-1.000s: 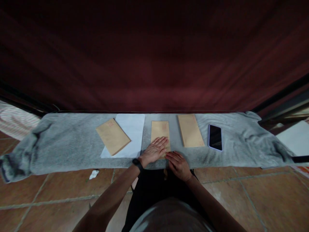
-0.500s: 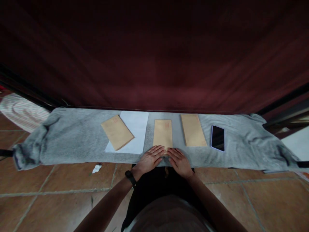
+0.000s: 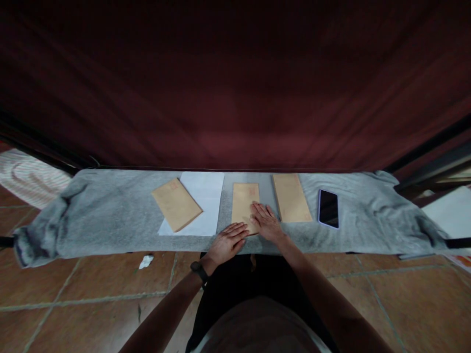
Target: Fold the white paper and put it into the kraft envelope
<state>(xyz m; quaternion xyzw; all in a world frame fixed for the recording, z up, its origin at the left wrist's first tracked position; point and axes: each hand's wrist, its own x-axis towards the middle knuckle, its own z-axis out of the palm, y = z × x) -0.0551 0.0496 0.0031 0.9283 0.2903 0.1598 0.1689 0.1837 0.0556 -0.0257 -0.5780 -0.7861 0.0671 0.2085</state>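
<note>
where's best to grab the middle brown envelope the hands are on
Probably its far short edge, from above: the middle envelope lies flat on the grey cloth, with the left hand and right hand over its near end, leaving the far end free.

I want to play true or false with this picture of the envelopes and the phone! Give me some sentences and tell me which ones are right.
1. The left hand and the right hand both rest flat on the middle envelope. True.
2. The phone lies left of all the envelopes. False: it lies on the gray cloth, to their right.
3. The left envelope lies partly on a white sheet. True.
4. Five envelopes lie on the cloth. False: there are three, counting the right envelope.
5. The black wristband is on the right wrist. False: it is on the left wrist.
</note>
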